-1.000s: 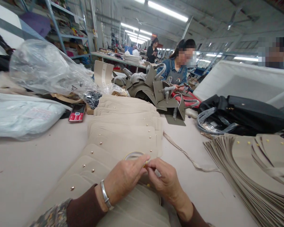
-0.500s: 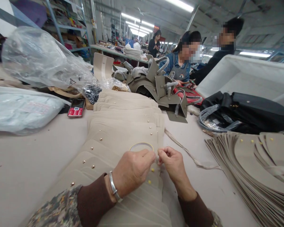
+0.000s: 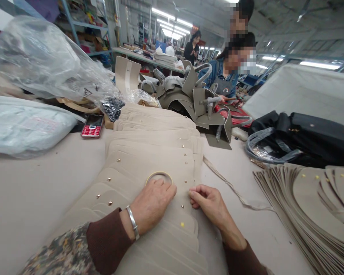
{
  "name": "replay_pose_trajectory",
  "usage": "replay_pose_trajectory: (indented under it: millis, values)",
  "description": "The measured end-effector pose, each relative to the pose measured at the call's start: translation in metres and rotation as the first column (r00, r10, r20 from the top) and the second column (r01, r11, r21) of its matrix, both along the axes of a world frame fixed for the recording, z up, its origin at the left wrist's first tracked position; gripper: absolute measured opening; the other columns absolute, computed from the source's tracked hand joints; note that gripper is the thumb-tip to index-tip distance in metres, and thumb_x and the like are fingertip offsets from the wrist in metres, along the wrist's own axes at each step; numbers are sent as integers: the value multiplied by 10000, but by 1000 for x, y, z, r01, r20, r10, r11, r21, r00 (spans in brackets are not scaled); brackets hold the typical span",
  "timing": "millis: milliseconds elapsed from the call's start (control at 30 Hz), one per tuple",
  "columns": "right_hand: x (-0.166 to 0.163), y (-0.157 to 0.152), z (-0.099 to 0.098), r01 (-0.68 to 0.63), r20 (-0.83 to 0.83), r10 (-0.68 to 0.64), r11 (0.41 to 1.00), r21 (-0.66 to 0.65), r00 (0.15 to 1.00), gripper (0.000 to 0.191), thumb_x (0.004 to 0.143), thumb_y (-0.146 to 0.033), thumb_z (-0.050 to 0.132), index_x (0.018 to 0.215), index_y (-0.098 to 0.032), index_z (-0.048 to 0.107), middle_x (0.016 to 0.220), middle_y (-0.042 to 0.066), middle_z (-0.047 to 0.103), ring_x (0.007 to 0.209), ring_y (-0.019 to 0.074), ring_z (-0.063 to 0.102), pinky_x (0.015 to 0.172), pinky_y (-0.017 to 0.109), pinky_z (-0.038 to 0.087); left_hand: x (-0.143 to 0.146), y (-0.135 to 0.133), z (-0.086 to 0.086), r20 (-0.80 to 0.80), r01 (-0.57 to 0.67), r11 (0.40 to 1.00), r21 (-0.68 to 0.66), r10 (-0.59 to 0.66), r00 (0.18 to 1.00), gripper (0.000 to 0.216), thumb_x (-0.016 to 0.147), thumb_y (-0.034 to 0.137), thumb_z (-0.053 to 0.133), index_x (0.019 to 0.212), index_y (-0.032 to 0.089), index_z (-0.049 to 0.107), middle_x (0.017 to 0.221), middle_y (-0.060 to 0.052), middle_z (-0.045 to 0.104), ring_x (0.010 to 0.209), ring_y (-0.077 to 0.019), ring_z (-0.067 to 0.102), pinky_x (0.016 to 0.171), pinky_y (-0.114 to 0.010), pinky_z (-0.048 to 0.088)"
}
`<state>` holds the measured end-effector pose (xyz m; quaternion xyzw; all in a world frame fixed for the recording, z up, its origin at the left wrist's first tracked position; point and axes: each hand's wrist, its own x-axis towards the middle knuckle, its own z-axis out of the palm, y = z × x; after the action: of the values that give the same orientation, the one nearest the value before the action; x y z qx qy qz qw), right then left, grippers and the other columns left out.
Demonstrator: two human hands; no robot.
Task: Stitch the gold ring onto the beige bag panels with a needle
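Fingers (image 3: 164,186) of left hand (image 3: 151,202) loosely curled, gripping nothing, tips touching near edge of tape ring (image 3: 159,172). The ring lies flat on the top beige panel (image 3: 149,162), at that hand's 12 o'clock. Fingers (image 3: 195,195) of right hand (image 3: 209,204) pinched closed, thumb against forefinger, resting near same panel's right edge. Cannot tell whether anything sits between them. Panels overlap in a fanned row on worktop (image 3: 31,191), brass studs (image 3: 185,172) showing. Red phone (image 3: 92,125) at 10 o'clock, well apart. Second fanned stack (image 3: 304,214) at 3 o'clock.
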<state>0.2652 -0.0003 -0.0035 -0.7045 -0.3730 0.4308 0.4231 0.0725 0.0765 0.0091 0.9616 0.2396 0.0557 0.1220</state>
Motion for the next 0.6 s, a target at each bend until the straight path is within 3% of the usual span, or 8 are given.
replay_pose_trajectory:
  millis: [200,367,600]
  values:
    - [-7,-12,2,-126,56,134,984,-128,989,219,731,-355,651,708,-138,653,533,-22,583,461,88,485,465,198,390,-3,-4,-2,-45,17,1000,-5,-17,999,135,868,58,441,861,180,498,847,-52,577,775,-231,497,725,-385,432]
    - [-18,-17,7,-216,273,245,967,-134,930,181,766,-290,598,693,-148,682,613,2,648,545,114,526,507,207,370,-4,-7,-2,-44,10,1000,-20,-11,999,129,866,57,445,876,179,486,863,-60,568,812,-244,506,707,-380,448]
    - [-27,-16,9,-262,497,302,953,-149,814,208,818,-256,546,664,-185,665,602,-1,651,560,143,572,527,229,377,-4,-8,1,-64,2,999,-52,-5,998,147,863,44,432,893,177,488,885,-70,569,847,-239,515,734,-363,448]
